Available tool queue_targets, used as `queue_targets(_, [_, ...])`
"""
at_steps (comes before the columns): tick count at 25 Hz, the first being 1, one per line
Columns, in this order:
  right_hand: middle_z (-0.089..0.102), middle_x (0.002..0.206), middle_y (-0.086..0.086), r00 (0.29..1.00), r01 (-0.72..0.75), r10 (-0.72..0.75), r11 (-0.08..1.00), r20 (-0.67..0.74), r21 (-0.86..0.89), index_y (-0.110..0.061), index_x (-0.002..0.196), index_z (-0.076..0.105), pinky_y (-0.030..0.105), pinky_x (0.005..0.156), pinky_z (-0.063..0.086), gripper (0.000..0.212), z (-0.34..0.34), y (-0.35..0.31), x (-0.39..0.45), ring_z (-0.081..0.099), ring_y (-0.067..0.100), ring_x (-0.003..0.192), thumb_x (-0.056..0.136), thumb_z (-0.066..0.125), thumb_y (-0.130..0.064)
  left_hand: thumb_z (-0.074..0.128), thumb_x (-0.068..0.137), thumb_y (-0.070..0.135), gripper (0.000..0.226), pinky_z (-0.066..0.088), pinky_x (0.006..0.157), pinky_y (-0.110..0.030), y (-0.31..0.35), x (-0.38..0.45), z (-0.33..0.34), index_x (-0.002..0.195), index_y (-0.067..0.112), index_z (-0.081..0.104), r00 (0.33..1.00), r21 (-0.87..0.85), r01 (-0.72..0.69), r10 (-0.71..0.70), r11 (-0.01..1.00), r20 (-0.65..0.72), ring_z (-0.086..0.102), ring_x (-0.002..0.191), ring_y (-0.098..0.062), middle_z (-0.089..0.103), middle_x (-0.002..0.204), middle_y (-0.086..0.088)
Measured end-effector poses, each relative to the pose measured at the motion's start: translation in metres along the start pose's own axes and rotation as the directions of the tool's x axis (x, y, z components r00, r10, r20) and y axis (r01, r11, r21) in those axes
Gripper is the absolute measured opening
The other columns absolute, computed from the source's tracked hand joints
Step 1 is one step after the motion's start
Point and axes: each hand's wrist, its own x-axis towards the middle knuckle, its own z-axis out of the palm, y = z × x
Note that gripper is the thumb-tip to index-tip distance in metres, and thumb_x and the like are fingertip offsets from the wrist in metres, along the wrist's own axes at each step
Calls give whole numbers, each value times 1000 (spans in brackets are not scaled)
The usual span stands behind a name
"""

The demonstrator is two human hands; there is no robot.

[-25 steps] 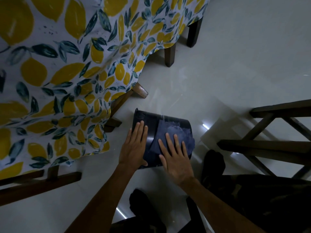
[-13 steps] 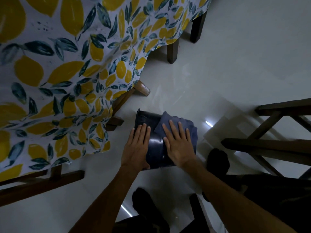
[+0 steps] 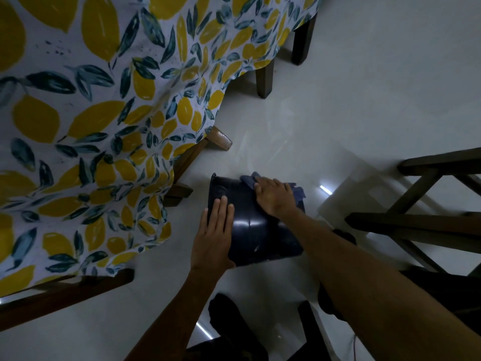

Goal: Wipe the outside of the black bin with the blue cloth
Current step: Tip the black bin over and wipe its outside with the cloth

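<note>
The black bin [image 3: 260, 230] lies on its side on the pale floor, shiny side up. My left hand [image 3: 214, 233] rests flat on the bin's left side, fingers together, steadying it. My right hand [image 3: 273, 196] presses the blue cloth [image 3: 296, 191] onto the bin's far upper side. The cloth shows only at its edges, bunched beyond my fingertips and to the right of my hand; the rest is under my palm.
A table with a lemon-print cloth [image 3: 91, 126] hangs at the left, with wooden legs [image 3: 264, 79] and chair feet [image 3: 220, 138] close to the bin. A dark wooden chair frame [image 3: 421, 225] stands at the right. My dark-clad knees [image 3: 229, 321] are below.
My right hand has slid the blue cloth away from me across the bin to its far side. The left hand has stayed on the bin's left side.
</note>
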Motion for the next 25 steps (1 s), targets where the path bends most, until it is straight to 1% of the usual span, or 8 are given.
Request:
queue_targets(2, [53, 151, 9, 996, -4, 6, 1000, -89, 25, -17, 146, 49, 54, 119, 26, 57, 6, -10, -9, 46, 34, 138, 102, 21, -40, 80, 56, 74, 159, -8, 123, -50, 0, 2, -1, 153, 4, -25, 1000, 6, 3, -2, 1000, -16, -17, 153, -38, -23, 164, -22])
queue_targets(5, [45, 157, 7, 935, 283, -277, 959, -221, -1, -13, 147, 50, 50, 123, 19, 57, 33, -37, -72, 35, 30, 148, 103, 24, -38, 78, 59, 75, 152, -5, 124, -52, 0, 3, 4, 155, 2, -13, 1000, 59, -8, 9, 998, -16, -11, 154, -39, -14, 165, -24])
queue_targets(7, [46, 157, 5, 905, 362, -365, 931, -217, -56, -18, 149, 48, 52, 121, 28, 53, 34, -40, -75, 38, 29, 147, 105, 27, -39, 80, 54, 76, 154, -2, 124, -53, -1, 0, 8, 156, 2, -9, 1000, 56, -2, 3, 998, -19, -6, 155, -39, -4, 167, -24])
queue_targets(11, [39, 161, 4, 987, 143, -150, 985, -65, -100, -33, 157, 32, 53, 120, 23, 55, 11, -9, -20, 35, 30, 147, 107, 17, -49, 79, 54, 76, 160, -8, 124, -51, 0, -2, 5, 152, 3, -25, 1000, -9, -4, 4, 1000, -8, -16, 153, -37, -22, 164, -23])
queue_targets(14, [45, 157, 8, 974, 33, -42, 998, -222, -48, -24, 154, 42, 52, 120, 24, 60, 13, 13, -37, 40, 34, 144, 105, 16, -47, 80, 52, 76, 162, -4, 125, -51, 1, 0, -2, 153, 3, -22, 1000, 1, -3, 3, 1000, -12, -15, 154, -38, -23, 164, -23])
queue_targets(17, [28, 166, 7, 932, 36, -77, 992, -355, -120, -22, 158, 34, 53, 124, 18, 56, 45, 13, -95, 22, 34, 154, 107, 23, -41, 83, 48, 76, 163, 2, 126, -51, -1, 0, 1, 155, 2, -16, 999, -8, -9, 8, 1000, -32, -9, 154, -38, -16, 165, -23])
queue_targets(22, [11, 170, 9, 914, 244, -327, 915, -239, -321, -25, 162, 19, 61, 121, 23, 66, 93, 0, -145, 13, 40, 155, 102, 41, -40, 82, 54, 73, 154, 8, 126, -52, -3, 1, 7, 157, -1, -6, 998, 9, -36, 36, 999, -51, -3, 155, -39, -9, 166, -25])
queue_targets(25, [10, 171, 5, 884, 360, -435, 867, -169, -344, -29, 163, 12, 60, 123, 14, 71, 61, -5, -107, 11, 36, 156, 101, 46, -40, 77, 58, 76, 153, -3, 126, -51, -11, 12, -1, 156, 1, -13, 1000, 42, -29, 29, 999, -3, -14, 154, -37, -20, 164, -24])
